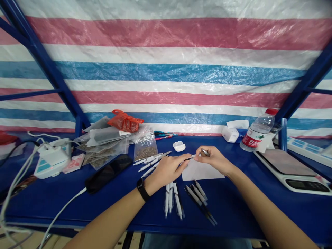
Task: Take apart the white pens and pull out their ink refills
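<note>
My left hand [168,167], with a black band on its wrist, is closed on one end of a thin pen refill [188,158], dark at the left and pale at the right. My right hand [215,160] pinches the refill's other end and also holds a grey pen barrel part [205,152]. Beneath both hands lies a white sheet of paper [202,172]. White pen barrels [177,200] lie below my left hand, and several white pens [151,162] are partly hidden behind it. Several grey barrel parts with dark refills [199,197] lie near the front edge.
At left are a phone [109,173] on a cable, a white power strip [52,159], plastic bags of small parts [145,148] and a red bag [126,121]. Behind the paper sits a white earbud case [178,146]. A bottle [256,131] and a scale [293,169] stand at right.
</note>
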A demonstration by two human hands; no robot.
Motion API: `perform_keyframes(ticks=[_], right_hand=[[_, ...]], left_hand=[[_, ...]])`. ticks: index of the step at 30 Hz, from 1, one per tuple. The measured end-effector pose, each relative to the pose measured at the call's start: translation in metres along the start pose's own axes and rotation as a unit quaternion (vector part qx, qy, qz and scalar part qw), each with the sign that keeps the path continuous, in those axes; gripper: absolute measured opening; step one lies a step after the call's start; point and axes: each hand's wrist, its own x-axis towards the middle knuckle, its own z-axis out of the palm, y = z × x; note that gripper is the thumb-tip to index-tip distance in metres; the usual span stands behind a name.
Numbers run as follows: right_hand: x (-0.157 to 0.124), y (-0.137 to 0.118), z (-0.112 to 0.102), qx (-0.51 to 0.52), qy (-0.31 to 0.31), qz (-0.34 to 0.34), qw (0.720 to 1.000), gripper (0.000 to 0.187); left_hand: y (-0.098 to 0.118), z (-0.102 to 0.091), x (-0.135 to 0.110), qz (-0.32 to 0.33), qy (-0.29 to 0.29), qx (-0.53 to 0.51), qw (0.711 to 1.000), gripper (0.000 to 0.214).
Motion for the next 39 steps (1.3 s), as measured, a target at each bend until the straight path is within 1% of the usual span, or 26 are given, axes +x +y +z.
perform_keyframes(ticks=[4, 7, 11, 15, 19, 21, 24, 28, 31, 34, 39], right_hand=[[0.000, 0.001, -0.001, 0.007, 0.013, -0.009, 1.000, 0.051], [0.000, 0.000, 0.000, 0.008, 0.016, -0.005, 1.000, 0.052], [0.001, -0.001, 0.000, 0.003, 0.014, -0.002, 1.000, 0.053], [0.001, 0.000, 0.000, 0.001, 0.009, 0.004, 1.000, 0.053], [-0.001, 0.002, -0.002, 0.011, 0.004, -0.008, 1.000, 0.047], [-0.001, 0.002, -0.003, 0.023, 0.005, -0.015, 1.000, 0.044], [0.000, 0.004, -0.005, 0.056, 0.021, 0.001, 0.998, 0.040], [0.005, 0.009, -0.007, 0.077, 0.033, 0.027, 0.996, 0.046], [0.007, 0.013, -0.006, 0.058, 0.038, 0.032, 0.997, 0.048], [0.008, 0.017, -0.004, 0.022, 0.060, 0.030, 0.998, 0.051], [0.008, 0.022, -0.009, -0.068, 0.127, 0.018, 0.989, 0.052]], left_hand=[[0.000, 0.001, -0.001, 0.019, 0.009, 0.000, 1.000, 0.040], [0.000, 0.001, -0.001, 0.028, -0.006, -0.001, 1.000, 0.042], [0.000, -0.001, 0.000, 0.025, -0.024, -0.014, 0.999, 0.046], [0.000, -0.002, 0.000, 0.021, -0.024, -0.018, 0.999, 0.045], [0.001, -0.002, 0.000, 0.017, -0.012, -0.021, 1.000, 0.045], [0.001, -0.002, 0.000, 0.021, -0.014, -0.019, 0.999, 0.046], [0.000, -0.002, -0.001, 0.028, -0.025, -0.008, 0.999, 0.049], [0.000, -0.002, -0.001, 0.025, -0.024, -0.008, 0.999, 0.049], [0.000, -0.001, -0.001, 0.023, -0.024, -0.013, 0.999, 0.049], [0.001, -0.002, -0.001, 0.027, -0.018, -0.032, 0.999, 0.048], [0.004, -0.004, 0.000, -0.018, -0.025, -0.142, 0.989, 0.043]])
